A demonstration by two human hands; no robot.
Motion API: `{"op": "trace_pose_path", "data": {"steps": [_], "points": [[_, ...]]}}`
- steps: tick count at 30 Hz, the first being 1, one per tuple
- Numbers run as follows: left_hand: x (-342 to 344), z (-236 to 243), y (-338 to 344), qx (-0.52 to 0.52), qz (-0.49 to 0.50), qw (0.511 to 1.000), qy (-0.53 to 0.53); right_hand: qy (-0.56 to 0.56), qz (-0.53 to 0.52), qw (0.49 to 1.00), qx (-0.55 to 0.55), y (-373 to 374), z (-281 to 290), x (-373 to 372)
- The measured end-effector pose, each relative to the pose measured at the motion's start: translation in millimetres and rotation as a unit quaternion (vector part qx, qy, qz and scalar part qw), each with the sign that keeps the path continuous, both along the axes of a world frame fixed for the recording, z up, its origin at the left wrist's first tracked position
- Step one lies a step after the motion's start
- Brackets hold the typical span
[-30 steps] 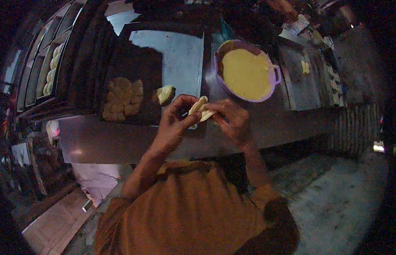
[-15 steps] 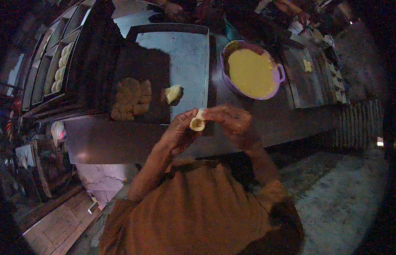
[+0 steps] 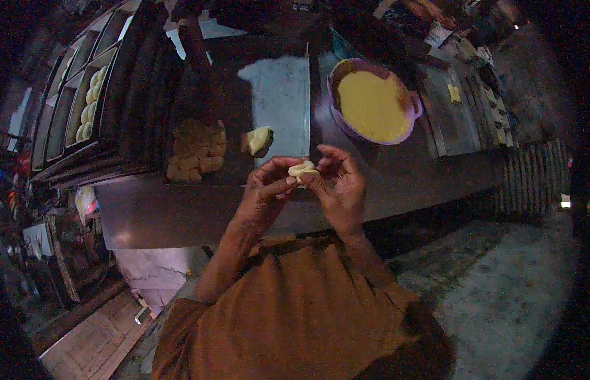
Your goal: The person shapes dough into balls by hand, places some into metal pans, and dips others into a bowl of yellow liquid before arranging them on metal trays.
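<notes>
My left hand [image 3: 264, 190] and my right hand [image 3: 339, 195] meet over the counter's front part, both pinching a small, pale piece of folded dough [image 3: 304, 167]. Some fingers of the right hand are raised off it. Just beyond, a pale yellow lump [image 3: 261, 139] rests on a large dark tray with a pale, light-blue-looking area [image 3: 278, 95]. Several brown squarish pieces [image 3: 197, 151] lie on that tray's left side. Up to the right sits a purple handled tub [image 3: 415, 109] of yellow batter [image 3: 372, 103].
A rack [image 3: 70, 95] at left holds rows of pale dough pieces. Metal trays [image 3: 442, 126] are stacked at the counter's right, above ridged grey sheeting [image 3: 532, 180]. The brown metal counter edge [image 3: 149, 228] runs across in front of me. The far background is dark and cluttered.
The dough has gone from a flat piece, through a hollow loop, to a compact fold. My right hand has turned, its index finger now lifted.
</notes>
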State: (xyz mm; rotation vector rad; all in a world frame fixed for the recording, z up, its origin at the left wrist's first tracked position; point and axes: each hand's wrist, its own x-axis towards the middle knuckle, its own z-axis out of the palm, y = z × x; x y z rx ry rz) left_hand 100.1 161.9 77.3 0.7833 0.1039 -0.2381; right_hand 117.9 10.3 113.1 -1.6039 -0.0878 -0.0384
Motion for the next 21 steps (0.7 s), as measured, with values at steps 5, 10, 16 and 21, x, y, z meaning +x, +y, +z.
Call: {"op": "trace_pose_path", "data": {"steps": [5, 10, 16, 21], "points": [[3.0, 18.4, -10.2, -0.033, 0.004, 0.999, -0.041, 0.039, 0.051, 0.997, 0.051, -16.5, -8.9, 11.1], [4.0, 7.5, -33.3, 0.150, 0.073, 0.986, 0.031, -0.059, 0.011, 0.994, -0.094, -26.3, -24.0, 9.9], [13.9, -13.3, -36.6, -0.043, 0.030, 0.991, 0.123, -0.278, 0.049, 0.928, -0.242, -30.9, -11.0, 7.7], [17.6, -5.3, -50.4, 0.116, 0.045, 0.988, 0.086, -0.398, 0.112, 0.836, -0.361, -66.8, -31.7, 18.6]]}}
